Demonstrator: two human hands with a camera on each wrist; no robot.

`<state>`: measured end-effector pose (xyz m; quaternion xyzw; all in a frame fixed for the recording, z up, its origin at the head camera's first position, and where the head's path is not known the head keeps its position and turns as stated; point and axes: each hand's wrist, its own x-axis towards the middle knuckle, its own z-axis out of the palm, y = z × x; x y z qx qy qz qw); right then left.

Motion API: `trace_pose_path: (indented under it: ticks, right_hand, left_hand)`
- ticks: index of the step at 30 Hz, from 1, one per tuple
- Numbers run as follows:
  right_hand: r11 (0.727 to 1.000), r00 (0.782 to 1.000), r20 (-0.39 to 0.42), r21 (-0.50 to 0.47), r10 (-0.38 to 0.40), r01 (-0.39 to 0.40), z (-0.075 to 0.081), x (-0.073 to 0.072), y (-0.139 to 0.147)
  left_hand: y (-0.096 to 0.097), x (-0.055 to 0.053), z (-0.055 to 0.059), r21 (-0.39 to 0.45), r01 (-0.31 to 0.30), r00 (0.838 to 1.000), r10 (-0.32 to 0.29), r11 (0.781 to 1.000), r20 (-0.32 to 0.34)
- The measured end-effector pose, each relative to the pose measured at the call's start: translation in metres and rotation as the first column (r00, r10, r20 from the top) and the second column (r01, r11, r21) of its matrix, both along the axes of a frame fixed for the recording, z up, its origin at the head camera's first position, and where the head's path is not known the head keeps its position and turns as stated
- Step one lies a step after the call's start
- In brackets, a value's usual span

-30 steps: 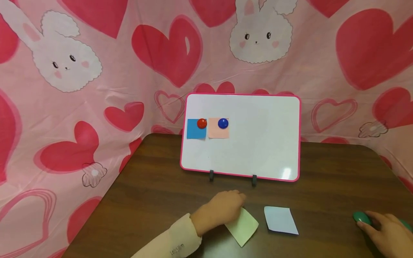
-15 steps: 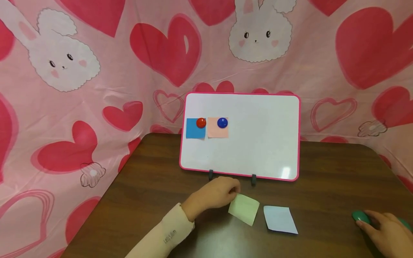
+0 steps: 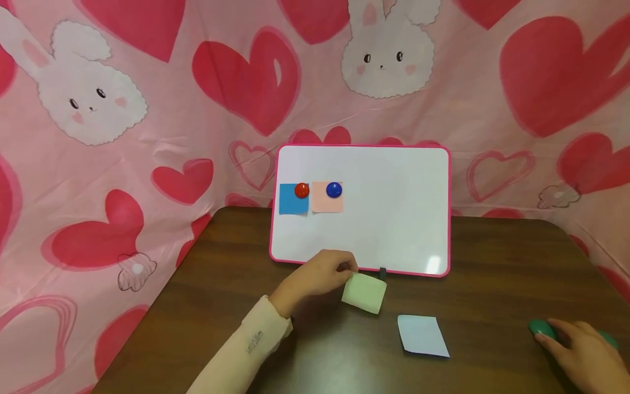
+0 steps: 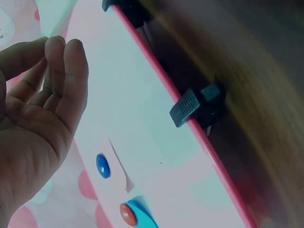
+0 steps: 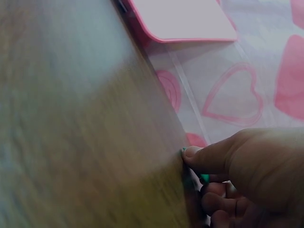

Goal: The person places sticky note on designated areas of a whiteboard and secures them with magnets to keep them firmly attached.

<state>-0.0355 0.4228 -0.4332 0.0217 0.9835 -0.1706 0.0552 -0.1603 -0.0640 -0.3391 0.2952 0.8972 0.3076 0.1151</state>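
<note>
Green note [image 3: 364, 293] is pinched in our left hand [image 3: 317, 274], by the board [image 3: 394, 219]. We count four notes [image 3: 423, 336]: one held, one on the brown worktop [image 3: 216, 306], two on the board with two magnets [image 3: 302, 190]. Our right hand [image 3: 585, 353] pinches one green magnet [image 3: 542, 329]; another green bit [image 3: 609, 339] peeks out. Pink heart cloth [image 3: 472, 82] hangs behind. A second ago our note was farther from the board.

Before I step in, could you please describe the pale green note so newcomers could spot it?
Start at the pink-edged whiteboard on the brown table. In front of its lower edge, the left hand pinches the pale green note near one corner. Its colour sets it apart from the blue note, peach note and light blue note.
</note>
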Motion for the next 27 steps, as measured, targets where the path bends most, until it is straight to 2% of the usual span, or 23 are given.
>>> trace_pose_path:
  ticks: [5, 13, 18, 27]
  right_hand:
    - [1.000, 0.999, -0.043, -0.020, 0.004, -0.005, 0.002, 0.000, -0.003]
    - [1.000, 0.999, -0.042, -0.023, 0.000, -0.001, 0.002, 0.001, -0.003]
    - [1.000, 0.999, -0.037, -0.023, -0.001, 0.000, 0.002, 0.000, -0.002]
    - [1.000, 0.999, -0.046, -0.022, -0.001, 0.000, 0.003, 0.000, -0.002]
  left_hand:
    - [-0.004, -0.011, 0.006, 0.031, -0.059, 0.998, 0.059, 0.998, 0.008]
    - [-0.005, -0.035, 0.017, 0.100, -0.160, 0.986, 0.164, 0.982, -0.033]
    - [-0.003, -0.049, 0.018, 0.114, -0.206, 0.977, 0.211, 0.972, -0.032]
    - [0.001, -0.061, 0.021, 0.136, -0.253, 0.965, 0.259, 0.958, -0.029]
